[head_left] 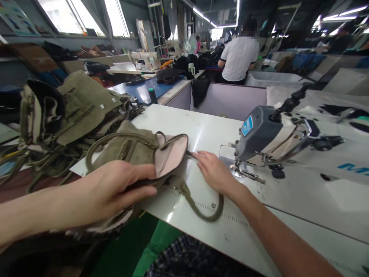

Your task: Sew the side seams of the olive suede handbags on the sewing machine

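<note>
An olive-green handbag with a pale pink lining lies at the left part of the white sewing table. One looped handle rests on the tabletop, toward the front edge. My left hand grips the near side of the bag's open edge between thumb and fingers. Right of the bag, my right hand pinches the end of a thin dark strip that runs to the bag's rim. The sewing machine stands just right of my right hand.
A heap of olive bags is piled at the left. Behind the table is a lilac partition, with a person in a white shirt beyond it. A dark thread cone stands by a blue-topped table.
</note>
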The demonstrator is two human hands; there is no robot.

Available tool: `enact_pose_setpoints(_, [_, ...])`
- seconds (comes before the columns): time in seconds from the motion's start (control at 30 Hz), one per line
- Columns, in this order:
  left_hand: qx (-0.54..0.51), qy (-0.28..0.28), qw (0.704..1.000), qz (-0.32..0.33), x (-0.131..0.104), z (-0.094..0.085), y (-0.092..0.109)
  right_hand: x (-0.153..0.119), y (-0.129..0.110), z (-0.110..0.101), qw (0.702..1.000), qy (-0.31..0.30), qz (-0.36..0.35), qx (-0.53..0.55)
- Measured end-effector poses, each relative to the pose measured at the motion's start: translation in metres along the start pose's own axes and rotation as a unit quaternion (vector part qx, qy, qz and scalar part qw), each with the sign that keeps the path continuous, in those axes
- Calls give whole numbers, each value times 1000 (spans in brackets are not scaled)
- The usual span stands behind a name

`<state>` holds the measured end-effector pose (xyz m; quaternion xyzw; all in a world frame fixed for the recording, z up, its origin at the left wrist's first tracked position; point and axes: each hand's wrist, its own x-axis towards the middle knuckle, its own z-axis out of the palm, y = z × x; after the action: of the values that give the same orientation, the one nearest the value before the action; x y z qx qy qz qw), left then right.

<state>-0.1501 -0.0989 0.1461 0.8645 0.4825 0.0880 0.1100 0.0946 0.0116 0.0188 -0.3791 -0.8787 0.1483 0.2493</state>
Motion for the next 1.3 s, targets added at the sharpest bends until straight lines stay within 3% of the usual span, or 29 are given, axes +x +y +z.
enact_pose_setpoints(0.07, [-31,-65,997,-41,33,0,-8,-3,4,-11,998,53,19,26])
enact_pose_setpoints(0.17, [70,-39,996,-43,90,28,-31,-32,-5,-19,986,133,53,85])
enact_pose_setpoints(0.23, [135,-32,990,-19,121,50,-44,-61,-15,-16,983,142,68,99])
enact_pose_setpoints(0.3, [157,-34,987,24,138,59,-51,-90,-22,-11,985,122,76,91])
enact_pose_setpoints(0.37, [165,-20,983,84,137,54,-53,-117,-26,-6,988,103,85,77])
enact_pose_setpoints(0.47, [189,36,972,137,114,37,-56,-140,-28,-2,990,92,90,57])
enact_pose_setpoints(0.53, [224,43,967,110,93,34,-59,-141,-33,3,991,85,83,56])
enact_pose_setpoints(0.67, [282,2,959,-13,62,40,-66,-123,-56,16,996,37,29,77])
enact_pose_setpoints(0.8, [275,116,954,-23,45,28,-64,-110,-78,28,995,-37,-34,89])
enact_pose_setpoints(0.83, [246,111,963,-11,43,26,-65,-109,-81,30,994,-51,-37,86])
enact_pose_setpoints(0.9, [165,5,985,43,40,29,-70,-107,-86,35,995,-75,-28,67])
enact_pose_setpoints(0.97, [108,-120,982,101,42,43,-77,-104,-91,42,994,-95,-22,42])
enact_pose_setpoints(1.0, [100,-153,977,111,45,53,-80,-102,-94,45,994,-102,-25,30])
enact_pose_setpoints(1.1, [108,-163,977,81,59,79,-85,-96,-100,54,993,-112,-28,-6])
enact_pose_setpoints(1.17, [100,-190,974,73,70,87,-85,-95,-103,59,993,-112,-8,-34])
enact_pose_setpoints(1.23, [74,-218,969,87,76,85,-83,-96,-105,61,992,-110,9,-59])
enact_pose_setpoints(1.3, [28,-211,971,110,78,73,-79,-98,-106,61,992,-103,12,-74])
